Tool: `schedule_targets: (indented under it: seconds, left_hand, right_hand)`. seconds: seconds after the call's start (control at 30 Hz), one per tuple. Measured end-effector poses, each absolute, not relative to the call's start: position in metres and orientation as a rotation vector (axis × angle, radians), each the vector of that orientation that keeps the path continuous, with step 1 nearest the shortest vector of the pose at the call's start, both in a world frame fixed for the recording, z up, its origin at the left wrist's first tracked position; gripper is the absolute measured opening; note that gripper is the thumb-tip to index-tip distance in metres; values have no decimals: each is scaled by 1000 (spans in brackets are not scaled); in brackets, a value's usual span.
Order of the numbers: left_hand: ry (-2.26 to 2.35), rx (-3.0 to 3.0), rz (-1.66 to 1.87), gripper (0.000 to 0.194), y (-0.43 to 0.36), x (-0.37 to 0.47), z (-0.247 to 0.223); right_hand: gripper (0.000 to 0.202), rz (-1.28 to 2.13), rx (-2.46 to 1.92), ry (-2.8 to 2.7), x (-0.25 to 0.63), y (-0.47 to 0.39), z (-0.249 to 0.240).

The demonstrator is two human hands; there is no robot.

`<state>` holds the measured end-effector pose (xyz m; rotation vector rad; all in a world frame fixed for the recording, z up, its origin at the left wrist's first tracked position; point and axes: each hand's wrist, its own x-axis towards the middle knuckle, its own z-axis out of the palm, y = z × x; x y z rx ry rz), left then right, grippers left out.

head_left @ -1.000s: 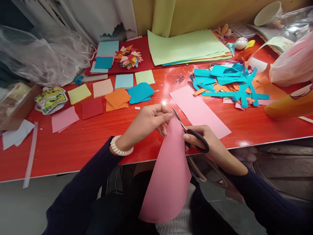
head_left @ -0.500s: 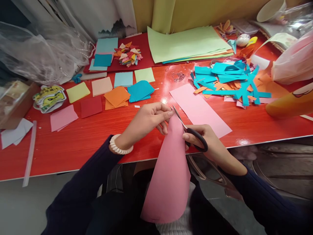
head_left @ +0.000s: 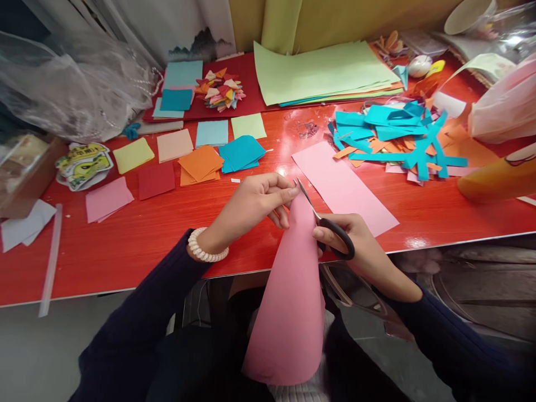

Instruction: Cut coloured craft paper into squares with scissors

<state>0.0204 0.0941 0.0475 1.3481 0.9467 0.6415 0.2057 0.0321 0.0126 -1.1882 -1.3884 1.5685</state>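
Observation:
A long sheet of pink paper point(head_left: 288, 312) hangs curved over the table's front edge and down into my lap. My left hand point(head_left: 268, 201) pinches its top end between thumb and fingers. In my right hand point(head_left: 354, 245) are black-handled scissors point(head_left: 341, 240), held by the loops. Their blades lie along the paper's upper right side, tips just beside my left fingertips and slightly apart. A flat pink paper strip point(head_left: 343, 187) rests on the table beyond my right hand.
Small stacks of orange squares point(head_left: 201, 163), blue squares point(head_left: 242, 153) and other colours lie to the left on the red table point(head_left: 167, 245). Blue and orange scraps point(head_left: 389, 131) are heaped at the right. Large green sheets point(head_left: 322, 72) and a folded-paper ornament point(head_left: 221, 91) sit at the back.
Hands, scissors and pink sheet keep nearly the same position. The sheet's lower end has shifted very slightly, and the whole view has moved a little.

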Motion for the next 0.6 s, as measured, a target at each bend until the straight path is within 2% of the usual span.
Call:
schedule_targets:
  seconds: [0.27,0.43,0.53,0.6]
  left_hand:
    - [967,1348,638,13,94,21,47]
    - [957,1366,594,13,93,23,48]
    - [1014,1399,658,10,96,21,53]
    - [1074,1436,686,10,100,17,57]
  right_hand:
    - [36,1589,-1189,-1308,203,30,13]
    - [24,1534,-1226,-1279,205,29,10]
    - [18,1402,-1245,-1287,211,31,11]
    - [25,1213,-1322,-1301,219,35,16]
